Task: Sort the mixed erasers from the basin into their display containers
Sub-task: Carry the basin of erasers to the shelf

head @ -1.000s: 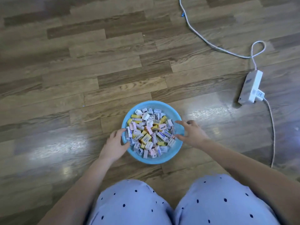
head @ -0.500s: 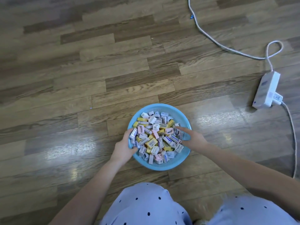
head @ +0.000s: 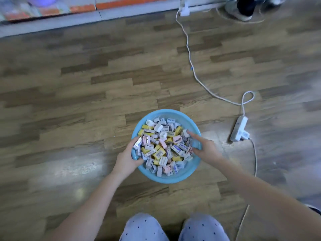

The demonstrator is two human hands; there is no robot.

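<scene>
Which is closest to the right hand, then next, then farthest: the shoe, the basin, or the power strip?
1. Basin: the right hand holds its right rim.
2. Power strip: on the floor to the right.
3. Shoe: far off, top right.

Both bare forearms reach up from the bottom of the frame and converge toward its centre. The left forearm [head: 90, 202] rises from the lower left, wrist straight, and the left hand [head: 127, 158] grips the left rim of the blue basin [head: 173, 179], fingers curled over the edge and thumb hooked in below them. The right forearm [head: 251, 185] comes in from the lower right. The right hand [head: 207, 148] holds the opposite rim, its index finger stretched straight toward the upper left, thumb over the edge, other fingers tucked out of sight. Two knees [head: 144, 226] in pale dotted trousers show at bottom centre.
</scene>
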